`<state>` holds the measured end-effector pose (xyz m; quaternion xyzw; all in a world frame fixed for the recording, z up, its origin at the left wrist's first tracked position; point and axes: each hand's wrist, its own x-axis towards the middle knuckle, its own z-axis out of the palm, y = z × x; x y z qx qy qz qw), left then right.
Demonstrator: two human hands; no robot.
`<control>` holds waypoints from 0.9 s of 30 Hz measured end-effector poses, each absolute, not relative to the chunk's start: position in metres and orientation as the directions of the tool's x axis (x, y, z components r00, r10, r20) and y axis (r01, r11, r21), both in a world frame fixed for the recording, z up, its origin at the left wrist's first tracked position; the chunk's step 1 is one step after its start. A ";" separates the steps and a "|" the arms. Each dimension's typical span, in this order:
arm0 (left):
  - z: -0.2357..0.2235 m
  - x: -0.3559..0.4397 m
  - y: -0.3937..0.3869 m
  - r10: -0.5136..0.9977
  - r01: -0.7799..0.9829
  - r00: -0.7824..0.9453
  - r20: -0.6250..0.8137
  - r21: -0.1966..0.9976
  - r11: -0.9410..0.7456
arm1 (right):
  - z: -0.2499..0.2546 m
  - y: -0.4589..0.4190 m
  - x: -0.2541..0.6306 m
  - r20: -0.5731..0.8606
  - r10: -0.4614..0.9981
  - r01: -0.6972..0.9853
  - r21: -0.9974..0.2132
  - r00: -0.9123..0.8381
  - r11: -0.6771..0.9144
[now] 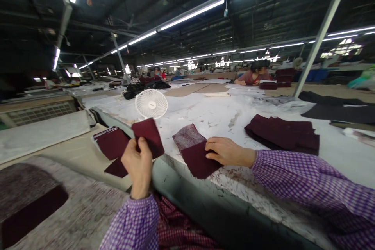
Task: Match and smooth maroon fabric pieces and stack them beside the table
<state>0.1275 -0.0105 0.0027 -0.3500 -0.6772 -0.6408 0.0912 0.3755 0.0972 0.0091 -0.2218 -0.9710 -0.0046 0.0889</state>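
Our flat maroon cloth (199,163), smooth against a speckled flap (192,136), lies by the counter's (202,107) near edge, left of our nearer right hand (230,152), its long axis slanting away leftward; those half-curled fingers touch it, pinching or not we cannot tell. Our left hand (138,166) closes thumb and fingers on a squarish maroon patch (151,136), held tilted up.

I see a white fan (151,104) near a black fabric heap (134,90), under lit tube lights (192,15).
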 end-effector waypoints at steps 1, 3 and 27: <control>0.002 0.143 -0.011 0.391 0.732 -0.634 0.667 0.680 0.025 | 0.011 0.099 0.377 0.163 0.423 0.416 -0.080 -0.891 0.906; -0.004 0.179 -0.009 0.523 0.903 -0.378 0.764 0.428 0.027 | 0.017 0.104 0.380 0.136 0.418 0.386 -0.213 -0.898 0.898; -0.019 0.234 0.060 0.933 0.816 -0.046 0.358 0.552 -0.172 | 0.004 0.122 0.400 0.121 0.640 0.510 -0.500 -0.759 0.700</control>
